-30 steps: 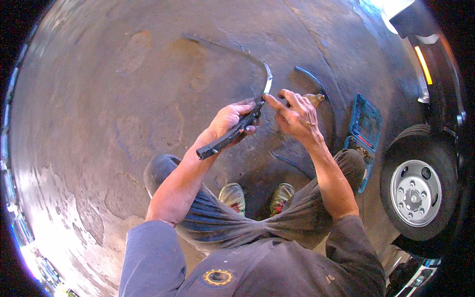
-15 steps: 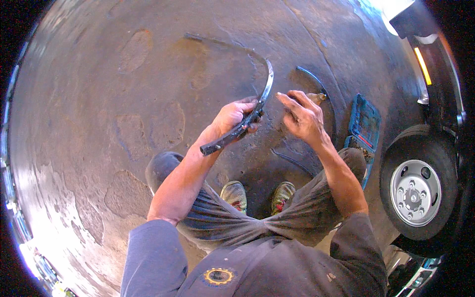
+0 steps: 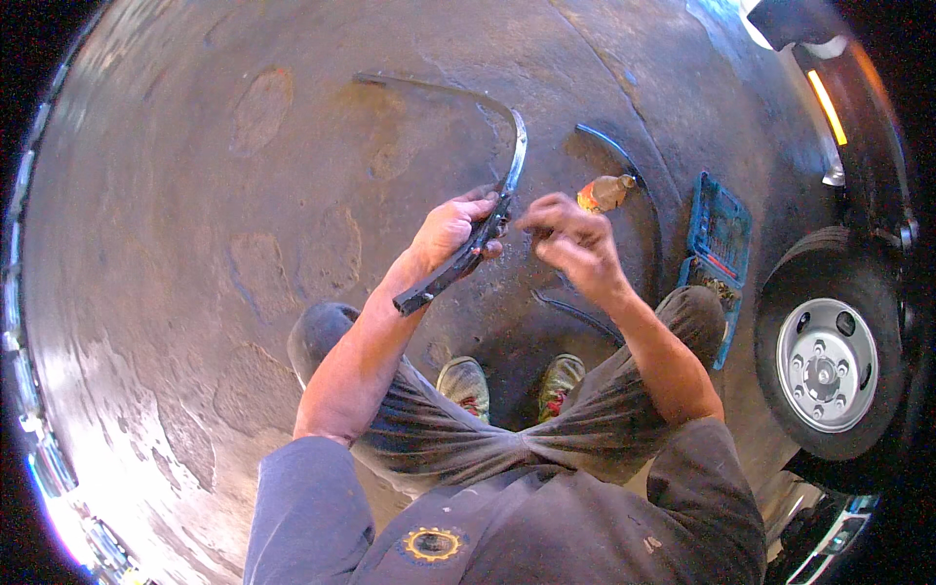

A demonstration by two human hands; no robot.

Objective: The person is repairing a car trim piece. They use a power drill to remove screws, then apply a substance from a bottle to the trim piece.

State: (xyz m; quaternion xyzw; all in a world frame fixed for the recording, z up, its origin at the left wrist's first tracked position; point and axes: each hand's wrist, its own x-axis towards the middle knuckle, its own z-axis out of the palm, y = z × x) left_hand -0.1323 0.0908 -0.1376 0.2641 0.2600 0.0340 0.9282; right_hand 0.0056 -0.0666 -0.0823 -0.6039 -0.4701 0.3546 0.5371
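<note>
My left hand [image 3: 450, 232] is wrapped round a long, narrow, dark strip [image 3: 445, 277], bent into a curve. Its near end juts out over my left wrist. From the grip, the strip runs away from me, shines along the bend [image 3: 519, 148] and sweeps to the far left over the floor. To the right of the strip hovers my right hand [image 3: 580, 244], its fingers bent inward and somewhat blurred. The fingertips are close together beside the strip, apparently pinched; whatever may be between them is too small to make out.
Beyond my right hand lies a bottle [image 3: 606, 193] with an orange-yellow label, beside a thin curved dark strip [image 3: 647, 195]. Another dark strip [image 3: 575, 310] is near my right knee. An opened blue case [image 3: 720, 229] holds small parts. A vehicle wheel [image 3: 827, 366] stands at right.
My right hand has moved left and slightly nearer me, toward the held strip, its fingers curling in. This uncovers the bottle's label. My left hand keeps its hold.
</note>
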